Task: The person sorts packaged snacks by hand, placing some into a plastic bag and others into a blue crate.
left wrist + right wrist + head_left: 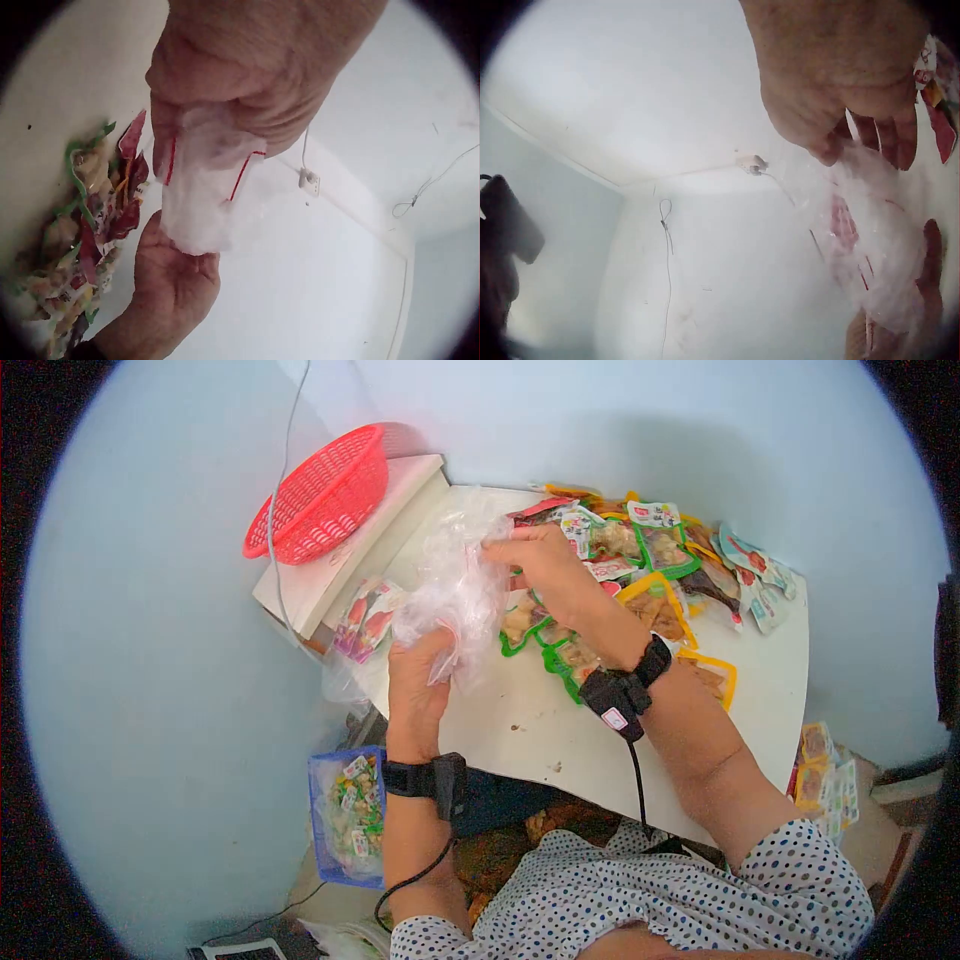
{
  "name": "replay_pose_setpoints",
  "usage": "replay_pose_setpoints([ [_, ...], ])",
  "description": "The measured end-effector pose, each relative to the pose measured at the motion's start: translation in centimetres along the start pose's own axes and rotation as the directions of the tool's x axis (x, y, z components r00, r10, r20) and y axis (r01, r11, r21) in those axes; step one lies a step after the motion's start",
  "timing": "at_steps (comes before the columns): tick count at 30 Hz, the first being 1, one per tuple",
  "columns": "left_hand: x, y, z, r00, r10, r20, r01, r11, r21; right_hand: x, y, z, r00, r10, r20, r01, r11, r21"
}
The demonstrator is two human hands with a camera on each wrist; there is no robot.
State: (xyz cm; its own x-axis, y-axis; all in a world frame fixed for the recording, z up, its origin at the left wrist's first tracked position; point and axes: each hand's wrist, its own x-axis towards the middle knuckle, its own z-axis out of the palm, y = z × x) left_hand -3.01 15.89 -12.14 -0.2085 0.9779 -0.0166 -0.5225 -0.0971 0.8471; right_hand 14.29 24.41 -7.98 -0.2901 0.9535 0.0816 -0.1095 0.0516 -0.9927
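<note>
A clear, crumpled plastic bag (455, 585) with red line marks is held up over the white table. My left hand (418, 685) grips its lower part, thumb up against the film; in the left wrist view the bag (206, 191) hangs out from under the left hand (232, 67). At the bag's upper right edge, my right hand (555, 575) pinches the film between thumb and fingers. The right wrist view has the right hand (847, 82) above the bag (877, 240), its other fingers bent behind the plastic.
Many packaged snack pouches (655, 605) lie piled on the table (620, 750), right of the hands. A red basket (330, 495) leans on a white ledge (350, 550) at the left. Below stands a blue bin (345, 870) of small packets. A printed packet (368, 622) lies by the left hand.
</note>
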Motion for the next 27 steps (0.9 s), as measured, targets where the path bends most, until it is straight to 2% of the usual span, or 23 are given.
replay_pose_setpoints([
  [3,0.0,-0.1,-0.1,0.999,0.038,0.004,-0.038,0.999,0.009,-0.2,-0.2,0.5,0.994,-0.016,-0.11,0.043,0.967,0.251],
  [7,-0.7,0.6,0.6,0.99,0.076,-0.115,-0.066,0.994,0.085,0.6,-0.1,-0.8,0.98,0.01,-0.199,0.058,0.941,0.334],
  [9,-0.6,0.5,0.0,0.992,0.054,-0.116,-0.044,0.996,0.082,0.8,-0.3,-1.7,0.974,0.023,-0.224,0.067,0.92,0.386],
  [15,-1.0,0.7,-0.4,0.993,0.068,-0.101,-0.057,0.992,0.114,1.5,0.0,-2.9,0.939,0.003,-0.344,0.076,0.973,0.216],
  [16,-1.1,0.7,-0.3,0.993,0.067,-0.102,-0.055,0.992,0.117,1.4,0.0,-2.7,0.938,-0.004,-0.346,0.101,0.959,0.265],
  [19,-0.2,0.1,-2.1,1.0,-0.016,-0.01,0.016,1.0,0.022,1.4,0.3,-2.0,0.943,-0.012,-0.334,0.149,0.91,0.388],
  [22,0.1,-0.4,-2.9,0.989,-0.015,0.15,0.023,0.998,-0.054,1.6,0.8,-2.0,0.961,-0.003,-0.278,0.136,0.878,0.459],
  [27,0.0,-0.6,-2.5,0.967,-0.012,0.255,0.073,0.97,-0.232,1.0,0.5,-2.1,0.977,0.045,-0.211,0.063,0.875,0.479],
])
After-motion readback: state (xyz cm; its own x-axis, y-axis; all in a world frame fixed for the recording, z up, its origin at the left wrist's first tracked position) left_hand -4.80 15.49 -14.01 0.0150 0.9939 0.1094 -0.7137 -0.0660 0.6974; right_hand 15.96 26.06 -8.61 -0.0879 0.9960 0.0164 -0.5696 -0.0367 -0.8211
